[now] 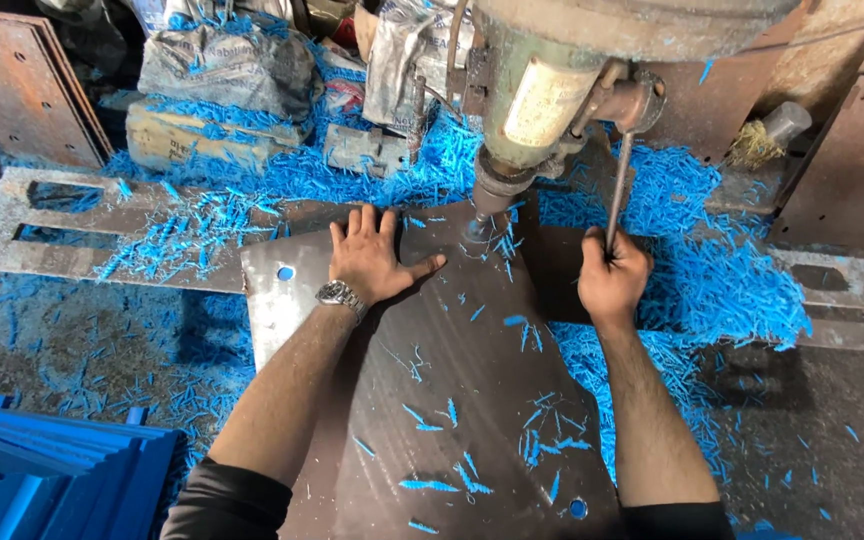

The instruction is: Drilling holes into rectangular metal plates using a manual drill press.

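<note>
Left hand (370, 258) flat, fingers spread, palm pressing dark steel plate (432, 400), likely to keep it from shifting under drill spindle (492, 195). Wristwatch (340, 294) on that wrist. Right hand (610, 275) fisted around thin feed lever (620, 190), just right of spindle, positioned to govern its descent. Spindle tip meets plate's far edge, between both hands. Finished holes (285, 272) left of spindle and at plate's near corner. Blue shavings (712, 290) heaped around spindle, thickest to right. Stacked blue plates (42, 470) well left, nearer camera.

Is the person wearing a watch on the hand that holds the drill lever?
No, the wristwatch is on the left hand, which lies flat on the metal plate; the right hand grips the lever.
</note>
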